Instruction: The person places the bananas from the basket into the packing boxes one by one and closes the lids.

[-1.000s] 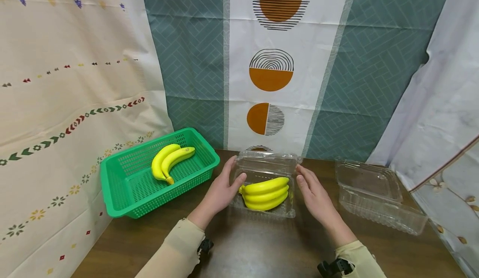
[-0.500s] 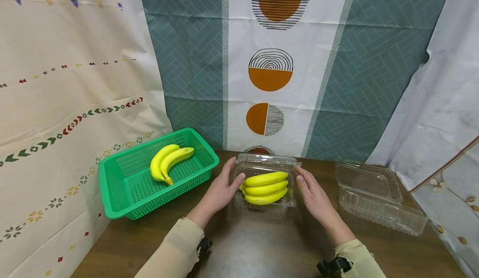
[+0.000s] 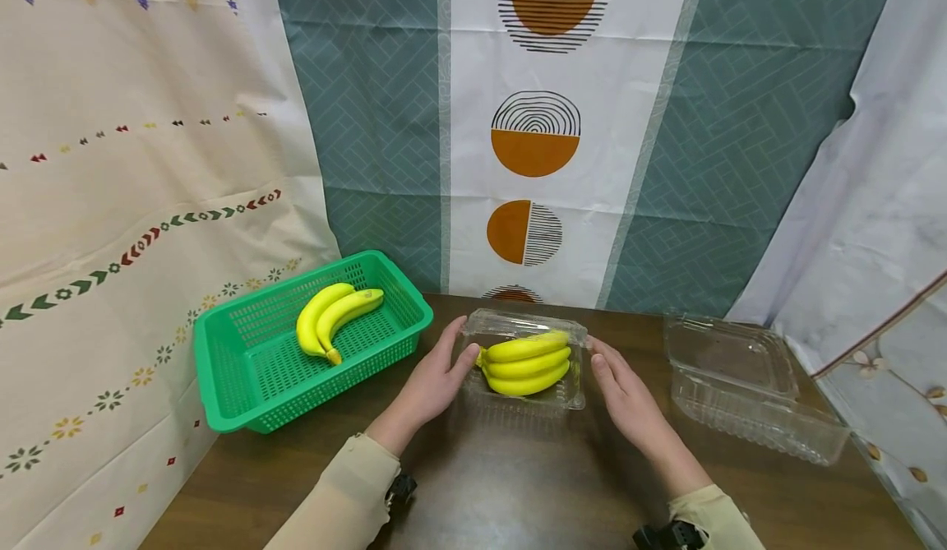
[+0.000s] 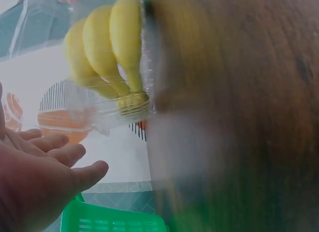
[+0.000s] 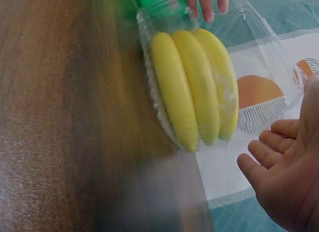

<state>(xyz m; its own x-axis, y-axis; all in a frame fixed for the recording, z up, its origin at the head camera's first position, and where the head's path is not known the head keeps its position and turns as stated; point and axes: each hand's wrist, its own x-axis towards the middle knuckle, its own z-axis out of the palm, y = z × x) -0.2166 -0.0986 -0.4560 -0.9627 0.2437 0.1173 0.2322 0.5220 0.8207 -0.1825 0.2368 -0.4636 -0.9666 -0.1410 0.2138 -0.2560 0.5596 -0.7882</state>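
A bunch of yellow bananas point(image 3: 527, 362) lies inside a clear plastic clamshell box point(image 3: 528, 403) near the middle of the table. The box's hinged lid point(image 3: 510, 320) stands raised at the back, and clear plastic partly veils the rearmost banana. My left hand point(image 3: 431, 381) is at the left side of the box, fingers extended and thumb near the stem end. At the right side is my right hand point(image 3: 629, 394), its fingers extended and fingertips close to the lid's corner. Whether either hand actually touches the plastic I cannot tell.
To the left stands a green plastic basket point(image 3: 251, 406) with two bananas point(image 3: 333, 320) in it. On the right is another clear clamshell box point(image 3: 755, 418), lid up. Patterned cloths point(image 3: 385, 139) hang behind the brown table point(image 3: 533, 484) and at its sides.
The box with the bananas has shifted slightly away from me, and its lid now reaches lower and further forward over the fruit. Both hands have stayed nearly in place.
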